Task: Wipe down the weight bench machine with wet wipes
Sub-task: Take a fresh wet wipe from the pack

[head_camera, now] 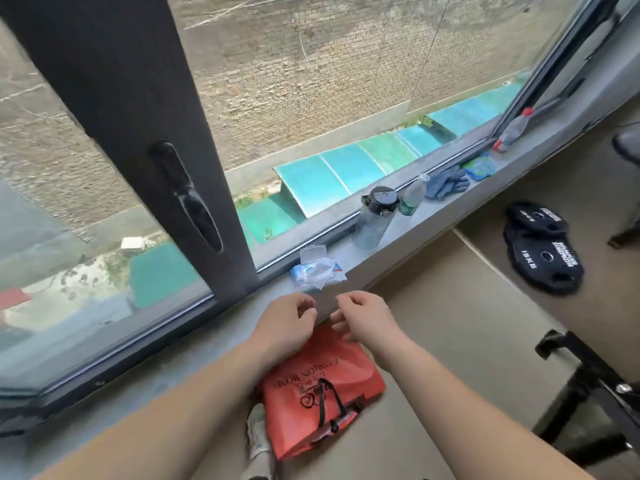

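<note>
A pack of wet wipes [317, 271] lies on the grey window sill [450, 206], its clear lid flipped up and a wipe sticking out of the opening. My left hand [284, 320] and my right hand [363, 317] hover side by side just in front of the pack, a short gap from it. On both hands the fingers are loosely curled and nothing shows between them. A black metal frame [588, 386], part of the gym machine, stands at the lower right.
A red shopping bag [322, 386] leans below the sill under my wrists. Along the sill stand a grey water bottle [375, 216], a clear plastic bottle [412, 195], blue gloves [446, 181], a blue cloth [481, 166] and a red-capped bottle [514, 129]. Black weight plates [543, 251] lie on the floor.
</note>
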### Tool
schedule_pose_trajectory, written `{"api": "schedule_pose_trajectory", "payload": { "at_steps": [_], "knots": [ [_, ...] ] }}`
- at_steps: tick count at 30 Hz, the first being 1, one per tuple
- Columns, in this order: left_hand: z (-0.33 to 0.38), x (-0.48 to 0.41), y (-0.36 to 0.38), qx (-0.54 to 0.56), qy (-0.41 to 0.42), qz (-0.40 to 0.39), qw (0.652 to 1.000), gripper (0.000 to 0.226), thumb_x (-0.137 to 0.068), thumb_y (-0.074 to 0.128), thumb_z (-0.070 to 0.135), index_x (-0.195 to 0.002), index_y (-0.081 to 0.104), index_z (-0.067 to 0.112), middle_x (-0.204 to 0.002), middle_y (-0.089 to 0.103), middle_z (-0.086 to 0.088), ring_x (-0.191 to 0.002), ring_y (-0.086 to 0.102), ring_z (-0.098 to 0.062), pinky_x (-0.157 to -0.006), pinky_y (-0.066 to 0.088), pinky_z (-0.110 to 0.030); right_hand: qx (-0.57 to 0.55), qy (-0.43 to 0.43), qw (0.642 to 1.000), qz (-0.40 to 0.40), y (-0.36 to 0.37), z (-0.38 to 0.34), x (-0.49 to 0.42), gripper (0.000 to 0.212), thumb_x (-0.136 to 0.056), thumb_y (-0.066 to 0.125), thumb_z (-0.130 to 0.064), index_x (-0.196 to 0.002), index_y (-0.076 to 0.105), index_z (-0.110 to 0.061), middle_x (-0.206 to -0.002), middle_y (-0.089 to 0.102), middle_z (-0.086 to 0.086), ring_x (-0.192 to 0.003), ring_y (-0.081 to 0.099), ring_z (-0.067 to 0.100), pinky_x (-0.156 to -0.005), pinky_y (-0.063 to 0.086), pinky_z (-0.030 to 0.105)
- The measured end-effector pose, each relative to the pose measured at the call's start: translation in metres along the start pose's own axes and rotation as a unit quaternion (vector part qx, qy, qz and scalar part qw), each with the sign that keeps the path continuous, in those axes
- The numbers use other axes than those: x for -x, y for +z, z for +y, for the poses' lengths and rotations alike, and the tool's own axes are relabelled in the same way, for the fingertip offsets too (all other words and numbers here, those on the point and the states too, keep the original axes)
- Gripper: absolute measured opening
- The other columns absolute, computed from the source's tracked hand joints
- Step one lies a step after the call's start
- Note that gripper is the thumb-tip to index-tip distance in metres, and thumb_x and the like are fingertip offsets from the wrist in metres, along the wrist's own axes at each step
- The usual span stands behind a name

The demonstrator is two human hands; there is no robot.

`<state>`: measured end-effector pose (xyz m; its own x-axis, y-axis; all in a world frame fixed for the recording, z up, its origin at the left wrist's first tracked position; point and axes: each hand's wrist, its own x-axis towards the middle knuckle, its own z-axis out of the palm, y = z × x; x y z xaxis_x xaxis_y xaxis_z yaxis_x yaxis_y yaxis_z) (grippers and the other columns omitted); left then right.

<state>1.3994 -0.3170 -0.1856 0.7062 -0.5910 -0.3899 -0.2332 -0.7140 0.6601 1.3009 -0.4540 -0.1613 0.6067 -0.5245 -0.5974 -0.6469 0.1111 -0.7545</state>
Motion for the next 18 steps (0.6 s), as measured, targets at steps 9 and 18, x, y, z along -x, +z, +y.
{"api": "schedule_pose_trajectory", "payload": {
  "at_steps": [9, 18],
  "knots": [
    [0.003, -0.181, 0.061, -0.069, -0.003, -0.061, 0.996, 0.035, -0.100, 0.054, 0.031, -0.131, 0.065, 0.021, -0.135, 0.067, -0.001, -0.126, 0.059, -0.022, -0.105, 0.045, -0.031, 0.024, 0.032, 0.999, 0.020, -0.049, 0.019, -0.153, 0.031, -0.096, 0.047, -0.027, -0.094, 0.065, -0.002, -0.078, 0.068, 0.001, -0.068, 0.059, 0.013, -0.064, 0.047, 0.031],
    [-0.044, -0.266, 0.133, -0.127, 0.019, -0.061, 0.990, 0.047, -0.101, 0.049, 0.034, -0.146, 0.054, 0.021, -0.165, 0.034, -0.002, -0.152, 0.033, -0.019, -0.121, 0.028, -0.034, 0.192, -0.037, 0.981, -0.007, -0.063, 0.053, -0.260, 0.029, -0.102, 0.044, -0.031, -0.100, 0.068, -0.016, -0.100, 0.071, -0.001, -0.095, 0.063, 0.021, -0.087, 0.052, 0.033]
  ]
}}
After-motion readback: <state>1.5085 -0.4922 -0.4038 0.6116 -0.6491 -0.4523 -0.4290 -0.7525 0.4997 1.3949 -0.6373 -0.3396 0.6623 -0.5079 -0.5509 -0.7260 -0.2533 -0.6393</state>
